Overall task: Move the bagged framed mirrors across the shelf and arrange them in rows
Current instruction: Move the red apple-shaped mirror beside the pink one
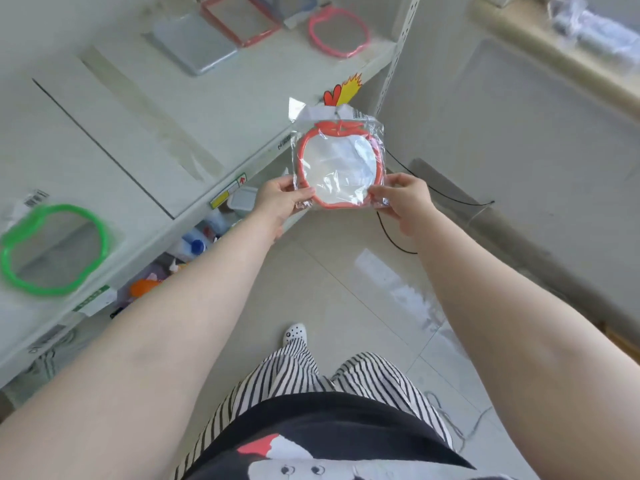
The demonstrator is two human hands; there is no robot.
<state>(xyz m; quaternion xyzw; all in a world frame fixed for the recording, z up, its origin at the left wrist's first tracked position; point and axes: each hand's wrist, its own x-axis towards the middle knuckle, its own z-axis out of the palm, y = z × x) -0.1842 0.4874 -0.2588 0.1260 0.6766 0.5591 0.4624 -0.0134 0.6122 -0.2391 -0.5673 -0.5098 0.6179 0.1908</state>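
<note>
I hold a bagged mirror with an orange-red apple-shaped frame (341, 164) in front of the white shelf's (166, 133) edge, out over the floor. My left hand (282, 199) pinches its lower left corner and my right hand (398, 199) pinches its lower right corner. On the shelf lie a green apple-framed mirror (52, 249) at the near left, a pink apple-framed mirror (337, 32) at the far right, a red rectangular-framed mirror (239, 19) and a grey rectangular one (195, 43) at the back.
A lower shelf (194, 237) holds bottles and small boxes. A perforated white upright (398, 53) ends the shelf at the right. A black cable (433, 192) runs along the tiled floor by the wall. My foot in a white shoe (294, 332) stands below.
</note>
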